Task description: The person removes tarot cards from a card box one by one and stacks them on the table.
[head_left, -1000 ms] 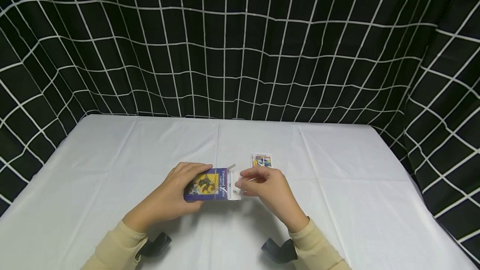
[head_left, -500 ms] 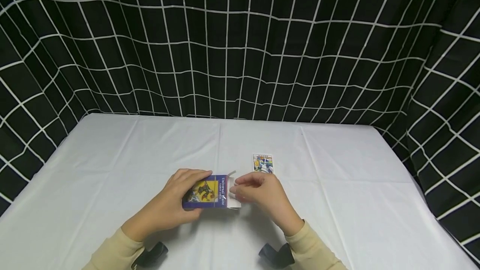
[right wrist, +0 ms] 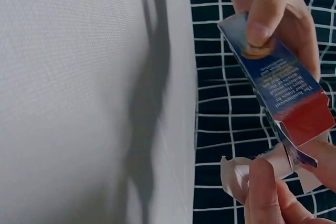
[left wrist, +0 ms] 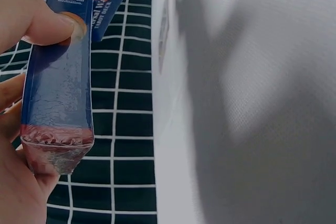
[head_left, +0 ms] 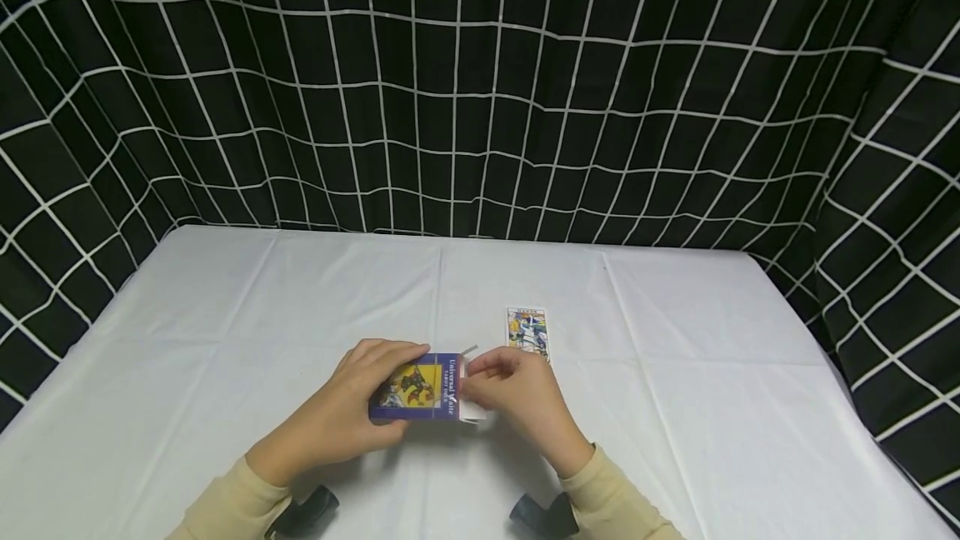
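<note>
My left hand (head_left: 348, 402) grips a blue tarot card box (head_left: 411, 386) with a yellow picture on its front, thumb along one narrow side and fingers over the opposite one. The box lies sideways in the grip, its unfolded end facing right. At that end, white paper flaps (right wrist: 234, 178) stick out, and the fingers of my right hand (head_left: 521, 390) pinch at them. The right wrist view shows the thumb (right wrist: 264, 187) against the white flap, with another finger behind the box end. How far the cards fill the box is hidden.
A single tarot card (head_left: 528, 330) lies face up on the white tablecloth (head_left: 315, 298), just beyond my right hand. Behind the table's far edge hangs a black curtain (head_left: 435, 123) with a white grid. Dark wrist mounts (head_left: 545, 517) sit under both sleeves.
Over the last second the right fingers have moved left, in against the box's unfolded end. Box and hands appear slightly lower in the head view, and more of the loose card shows.
</note>
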{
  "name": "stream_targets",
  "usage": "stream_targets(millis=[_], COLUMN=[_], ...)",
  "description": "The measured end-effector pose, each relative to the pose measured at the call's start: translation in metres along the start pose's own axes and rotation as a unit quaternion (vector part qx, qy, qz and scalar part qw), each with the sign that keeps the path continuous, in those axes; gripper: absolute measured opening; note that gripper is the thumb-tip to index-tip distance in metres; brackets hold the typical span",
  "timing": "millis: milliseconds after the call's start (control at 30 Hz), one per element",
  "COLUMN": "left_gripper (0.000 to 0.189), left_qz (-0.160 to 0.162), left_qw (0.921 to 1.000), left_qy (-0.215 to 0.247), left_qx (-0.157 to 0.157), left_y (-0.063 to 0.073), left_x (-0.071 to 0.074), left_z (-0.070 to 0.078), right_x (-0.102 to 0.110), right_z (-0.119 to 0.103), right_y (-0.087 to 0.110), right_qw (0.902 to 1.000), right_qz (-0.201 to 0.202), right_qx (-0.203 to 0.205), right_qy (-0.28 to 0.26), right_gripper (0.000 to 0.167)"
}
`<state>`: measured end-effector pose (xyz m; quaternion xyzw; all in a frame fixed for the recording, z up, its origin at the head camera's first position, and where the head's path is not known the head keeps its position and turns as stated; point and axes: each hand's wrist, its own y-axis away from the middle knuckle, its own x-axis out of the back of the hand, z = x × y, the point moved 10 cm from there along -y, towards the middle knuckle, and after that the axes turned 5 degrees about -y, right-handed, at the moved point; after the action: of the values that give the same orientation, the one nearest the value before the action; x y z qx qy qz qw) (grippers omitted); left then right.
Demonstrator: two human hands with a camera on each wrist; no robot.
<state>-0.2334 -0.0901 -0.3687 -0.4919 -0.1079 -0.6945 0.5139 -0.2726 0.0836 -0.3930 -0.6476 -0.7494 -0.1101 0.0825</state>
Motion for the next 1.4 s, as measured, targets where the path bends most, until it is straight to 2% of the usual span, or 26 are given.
stream_targets(millis=[200, 400, 633, 767, 1033, 1400], left_gripper=[0.083, 0.083, 0.083, 0.083, 0.083, 0.083], left_qz=[0.002, 0.001, -0.001, 0.000, -0.008, 0.001], left_qw=[1.0000, 1.0000, 0.9999, 0.9999, 0.9998, 0.9997], left_qy=[-0.004, -0.008, -0.004, 0.001, 0.013, 0.012], left_qx=[-0.001, 0.002, 0.011, 0.010, 0.014, 0.021], left_y=[0.001, 0.000, -0.001, -0.001, -0.001, -0.001], left_x=[0.001, 0.002, 0.006, 0.006, 0.004, 0.010], left_z=[0.001, 0.001, 0.000, -0.001, -0.002, -0.005], right_x=[0.002, 0.007, 0.016, 0.020, 0.029, 0.052], right_z=[-0.002, -0.004, -0.012, -0.015, -0.013, -0.016], right_y=[0.002, 0.002, 0.000, 0.000, -0.003, -0.008], right_qw=[0.9999, 0.9998, 0.9995, 0.9993, 0.9993, 0.9991], right_qz=[0.003, -0.001, -0.019, -0.033, -0.033, -0.036], right_qx=[-0.006, -0.019, -0.004, 0.003, -0.004, 0.005], right_qy=[0.015, 0.004, 0.027, 0.021, 0.019, 0.022], right_gripper=[0.021, 0.025, 0.033, 0.033, 0.023, 0.022])
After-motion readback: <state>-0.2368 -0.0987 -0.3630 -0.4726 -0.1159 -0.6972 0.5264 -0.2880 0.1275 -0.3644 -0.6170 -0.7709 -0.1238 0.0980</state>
